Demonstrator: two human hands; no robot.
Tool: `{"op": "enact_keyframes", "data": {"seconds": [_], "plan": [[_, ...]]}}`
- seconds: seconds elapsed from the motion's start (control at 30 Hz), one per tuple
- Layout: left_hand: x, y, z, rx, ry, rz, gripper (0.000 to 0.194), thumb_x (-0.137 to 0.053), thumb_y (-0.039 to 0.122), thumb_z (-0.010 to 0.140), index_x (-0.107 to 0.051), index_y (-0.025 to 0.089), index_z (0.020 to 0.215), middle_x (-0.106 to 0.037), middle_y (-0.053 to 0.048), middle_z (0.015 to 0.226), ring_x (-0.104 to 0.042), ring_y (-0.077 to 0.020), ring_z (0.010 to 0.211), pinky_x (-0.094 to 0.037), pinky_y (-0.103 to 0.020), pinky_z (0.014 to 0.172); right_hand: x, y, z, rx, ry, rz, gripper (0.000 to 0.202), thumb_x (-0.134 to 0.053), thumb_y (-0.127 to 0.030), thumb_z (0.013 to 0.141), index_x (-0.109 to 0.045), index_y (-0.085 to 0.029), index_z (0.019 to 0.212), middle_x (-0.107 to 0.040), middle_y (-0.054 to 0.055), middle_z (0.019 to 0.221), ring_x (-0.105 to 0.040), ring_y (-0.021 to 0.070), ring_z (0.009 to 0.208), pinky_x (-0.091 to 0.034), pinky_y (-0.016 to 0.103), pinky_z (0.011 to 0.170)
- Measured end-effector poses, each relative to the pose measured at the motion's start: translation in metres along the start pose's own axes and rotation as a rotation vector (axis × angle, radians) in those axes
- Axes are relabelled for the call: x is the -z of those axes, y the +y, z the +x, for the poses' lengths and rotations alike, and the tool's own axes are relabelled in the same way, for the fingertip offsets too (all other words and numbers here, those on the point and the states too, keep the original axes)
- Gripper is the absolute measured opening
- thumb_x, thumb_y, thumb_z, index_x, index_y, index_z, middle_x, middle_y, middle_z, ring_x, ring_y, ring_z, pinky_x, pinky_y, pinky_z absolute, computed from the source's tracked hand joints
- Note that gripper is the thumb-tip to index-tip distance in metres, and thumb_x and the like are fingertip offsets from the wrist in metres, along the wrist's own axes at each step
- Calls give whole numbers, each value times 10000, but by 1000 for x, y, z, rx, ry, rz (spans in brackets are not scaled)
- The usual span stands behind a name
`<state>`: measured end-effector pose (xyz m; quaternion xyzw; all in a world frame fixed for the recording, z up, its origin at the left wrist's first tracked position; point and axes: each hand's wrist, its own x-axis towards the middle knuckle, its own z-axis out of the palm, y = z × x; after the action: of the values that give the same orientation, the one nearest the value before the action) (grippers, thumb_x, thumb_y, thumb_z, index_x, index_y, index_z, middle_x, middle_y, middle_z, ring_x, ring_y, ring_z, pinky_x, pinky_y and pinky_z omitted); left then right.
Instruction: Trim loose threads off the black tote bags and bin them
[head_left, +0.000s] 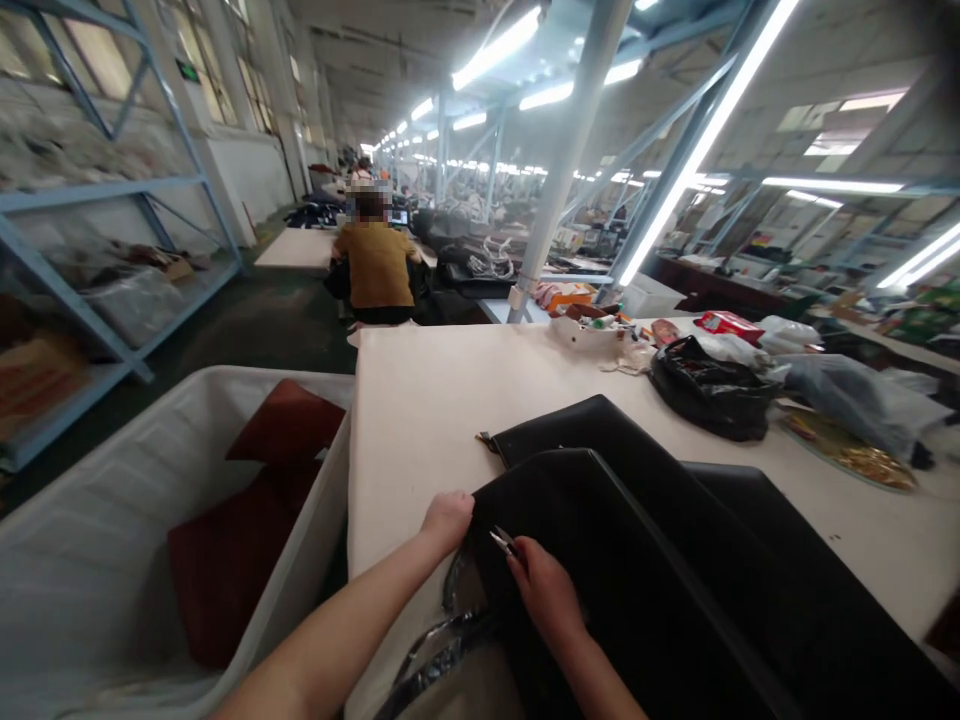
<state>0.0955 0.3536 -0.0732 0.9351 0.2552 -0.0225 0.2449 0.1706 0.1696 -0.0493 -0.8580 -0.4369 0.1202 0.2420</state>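
Note:
Black leather-like pieces (637, 560) lie over the front of the light-topped table, one upon another. My left hand (448, 520) is closed on the left edge of the nearest black piece; its fingertips are partly hidden. In my right hand (547, 592) is a small pair of thread snips (504, 543), blades pointing up and left, just above the black surface. The snips' blade tips are a little apart. Below my hands, shiny black strips (450, 645) hang along the piece's edge. A zipper end (486, 440) sticks out from the black piece behind.
A large white bin (300, 560) with dark red pieces (232, 560) stands left of the table (435, 390). A black plastic bag (712, 390), a box of small items (589, 335) and a round tray (847, 450) lie at the back right. Ahead sits a person in a mustard top (373, 262).

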Motion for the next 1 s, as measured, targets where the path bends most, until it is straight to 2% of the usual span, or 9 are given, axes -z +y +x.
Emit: {"op": "enact_keyframes", "data": {"seconds": [0.1, 0.27, 0.37, 0.5, 0.63, 0.73, 0.83, 1.0], "plan": [[0, -9, 10, -44, -69, -18, 175, -511, 296, 840, -587, 138, 830, -608, -40, 880, -559, -180, 878, -438, -406, 835, -8, -4, 21, -3, -18, -73, 181, -396, -228, 847, -543, -182, 942, -642, 72, 876, -612, 190, 814, -427, 258, 676], [4, -21, 15, -35, -121, -101, 168, -476, 273, 861, -573, 136, 856, -605, 0, 760, -577, -131, 685, -490, -307, 656, -17, -13, 36, -2, -38, -180, 161, -408, -210, 848, -544, -176, 928, -628, 67, 843, -599, 205, 782, -387, 270, 635], [4, -24, 14, -52, -97, -122, 153, -495, 265, 848, -565, 138, 894, -605, -21, 842, -574, -158, 790, -477, -351, 735, -21, -14, 38, -1, -43, -222, 162, -402, -215, 856, -542, -171, 926, -622, 68, 832, -596, 205, 776, -380, 274, 635], [-2, -19, 12, -88, -99, -159, 130, -544, 252, 812, -582, 135, 854, -596, -47, 916, -531, -205, 946, -397, -439, 881, -22, -12, 38, -3, -41, -255, 161, -397, -212, 859, -536, -172, 930, -624, 68, 838, -598, 200, 784, -382, 273, 639], [-5, -15, 17, -5, -92, -288, 142, -509, 256, 834, -581, 135, 817, -597, -35, 862, -543, -188, 894, -401, -428, 864, -21, -12, 36, 1, -39, -271, 156, -403, -214, 857, -536, -173, 927, -628, 66, 839, -601, 200, 779, -387, 274, 635], [-4, -16, 22, 88, -124, -457, 222, -528, 332, 823, -571, 134, 734, -569, 13, 689, -555, -145, 692, -457, -338, 706, -22, -14, 37, 10, -33, -268, 161, -406, -216, 855, -537, -176, 941, -630, 67, 850, -600, 201, 786, -389, 274, 638], [-6, -16, 22, 169, -164, -659, 287, -508, 368, 833, -545, 132, 674, -498, 52, 562, -502, -101, 530, -437, -258, 555, -25, -15, 41, 9, -23, -252, 156, -410, -201, 850, -541, -169, 927, -629, 75, 851, -599, 214, 779, -392, 281, 634], [-15, -14, 11, 321, -93, -934, 253, -502, 340, 842, -528, 135, 696, -479, 54, 579, -468, -84, 511, -414, -233, 519, -22, -15, 46, -10, -8, -169, 173, -392, -204, 852, -556, -180, 799, -635, 68, 778, -606, 217, 747, -420, 286, 636]]}}
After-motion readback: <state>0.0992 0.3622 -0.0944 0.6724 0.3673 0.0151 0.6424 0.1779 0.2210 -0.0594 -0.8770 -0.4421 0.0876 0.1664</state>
